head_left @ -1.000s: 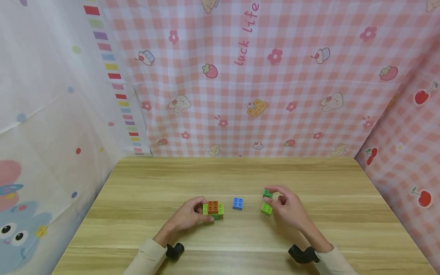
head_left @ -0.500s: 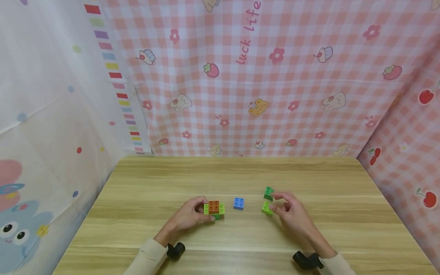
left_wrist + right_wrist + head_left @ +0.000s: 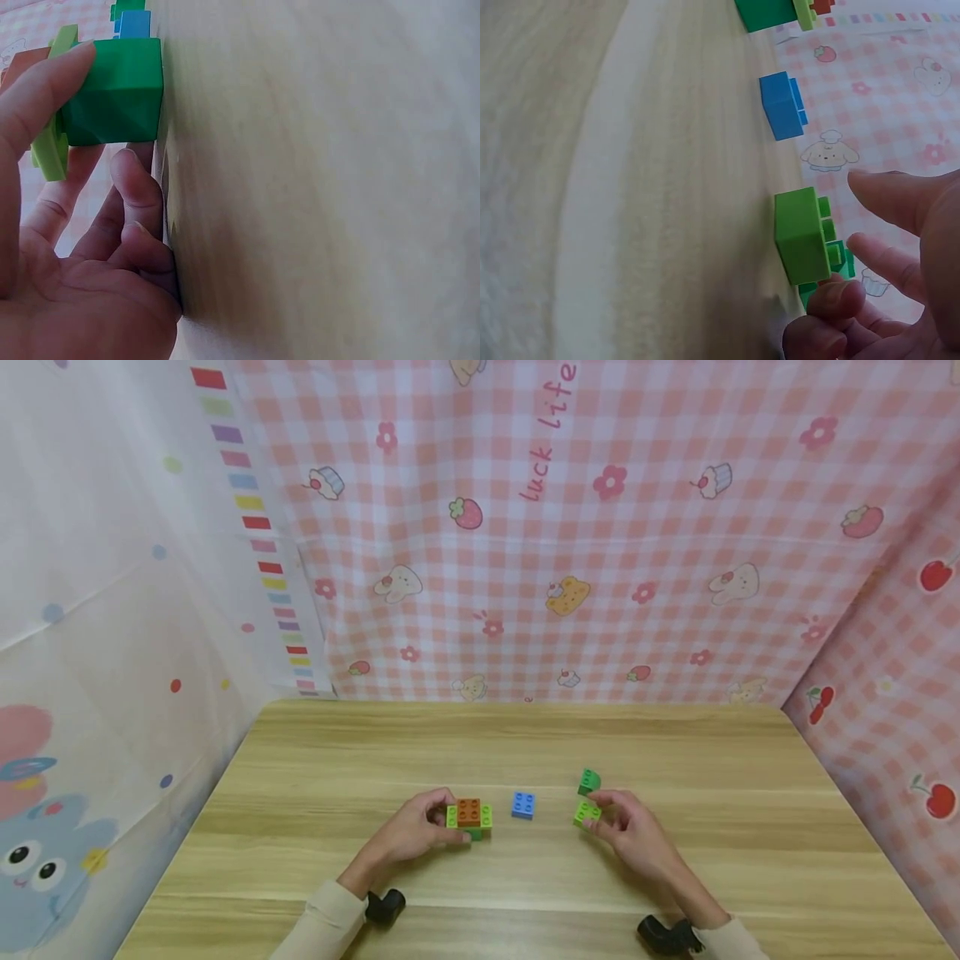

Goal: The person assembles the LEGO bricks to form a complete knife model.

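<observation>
My left hand [image 3: 411, 832] grips a stack with an orange-brown brick [image 3: 468, 811] over a lime plate [image 3: 487, 817]. Beneath the plate is a dark green block [image 3: 116, 90], with the thumb on its side in the left wrist view. At the right, my right hand [image 3: 642, 833] hovers over a lime brick [image 3: 587, 812], thumb and forefinger spread. Seen from the right wrist, both fingertips stand off the lime brick [image 3: 802, 236], while curled fingers lie close to its lower end; contact there is unclear. A dark green curved brick [image 3: 588, 782] lies just behind the lime one.
Between the hands a blue brick [image 3: 523, 805] stands on the wooden table [image 3: 480, 893]. A pink checked cloth [image 3: 480, 552] hangs along the table's back edge. Each wrist carries a black device, the left [image 3: 386, 907] and the right [image 3: 667, 935].
My right hand has left the dark green brick and come down to the lime brick. Both bricks on the right are turned slightly. My left hand keeps its hold on the stack.
</observation>
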Tool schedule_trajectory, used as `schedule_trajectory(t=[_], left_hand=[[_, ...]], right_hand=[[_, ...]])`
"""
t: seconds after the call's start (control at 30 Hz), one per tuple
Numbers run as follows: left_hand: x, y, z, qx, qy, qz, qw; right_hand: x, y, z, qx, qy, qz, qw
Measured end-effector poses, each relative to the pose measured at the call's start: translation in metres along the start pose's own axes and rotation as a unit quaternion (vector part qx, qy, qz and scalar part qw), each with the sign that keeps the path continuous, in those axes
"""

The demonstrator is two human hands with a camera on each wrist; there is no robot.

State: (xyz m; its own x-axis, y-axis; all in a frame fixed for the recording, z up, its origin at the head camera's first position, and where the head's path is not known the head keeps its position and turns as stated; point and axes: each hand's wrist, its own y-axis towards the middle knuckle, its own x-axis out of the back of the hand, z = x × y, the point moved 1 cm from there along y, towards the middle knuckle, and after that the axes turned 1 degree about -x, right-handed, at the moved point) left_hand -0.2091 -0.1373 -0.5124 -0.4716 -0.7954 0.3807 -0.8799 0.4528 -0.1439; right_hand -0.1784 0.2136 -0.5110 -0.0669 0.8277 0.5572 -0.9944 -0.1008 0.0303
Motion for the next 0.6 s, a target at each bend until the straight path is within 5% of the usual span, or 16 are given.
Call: schedule_trajectory(t=[0.6], left_hand=[[-0.0008, 0.0007, 0.0013, 0.002, 0.006, -0.004, 1.0000]], right_hand=[[-0.0060, 0.0036, -0.0024, 0.021, -0.038, 0.007, 0.9991]])
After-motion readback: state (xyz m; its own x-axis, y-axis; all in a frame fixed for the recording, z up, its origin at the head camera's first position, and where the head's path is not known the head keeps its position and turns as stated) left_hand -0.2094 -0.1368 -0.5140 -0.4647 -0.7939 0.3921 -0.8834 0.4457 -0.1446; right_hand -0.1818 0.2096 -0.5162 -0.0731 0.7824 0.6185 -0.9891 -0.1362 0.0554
